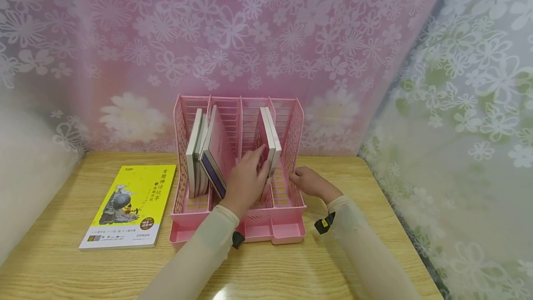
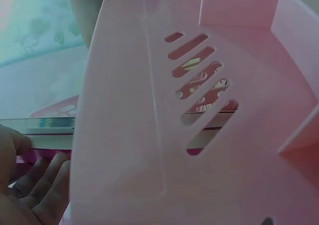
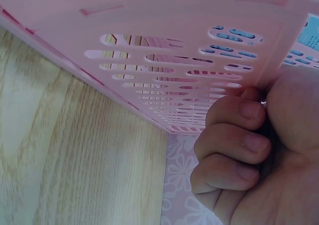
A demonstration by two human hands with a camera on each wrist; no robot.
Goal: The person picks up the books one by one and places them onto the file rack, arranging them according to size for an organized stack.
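Observation:
A pink file rack with several upright slots stands on the table. My left hand reaches into it and grips a pink-covered book, fingers along its left face and thumb at its front edge. Against that book's right side stands a second white-edged book. In the left wrist view, the rack's slotted front hides part of the books, while the left hand shows at the edge. My right hand holds the rack's right side wall; in the right wrist view, its fingers are curled beside the perforated wall.
Several books stand in the leftmost slot, and a pink-covered book leans in the slot beside them. A yellow book lies flat on the table to the left. Behind the rack hangs a flowered curtain.

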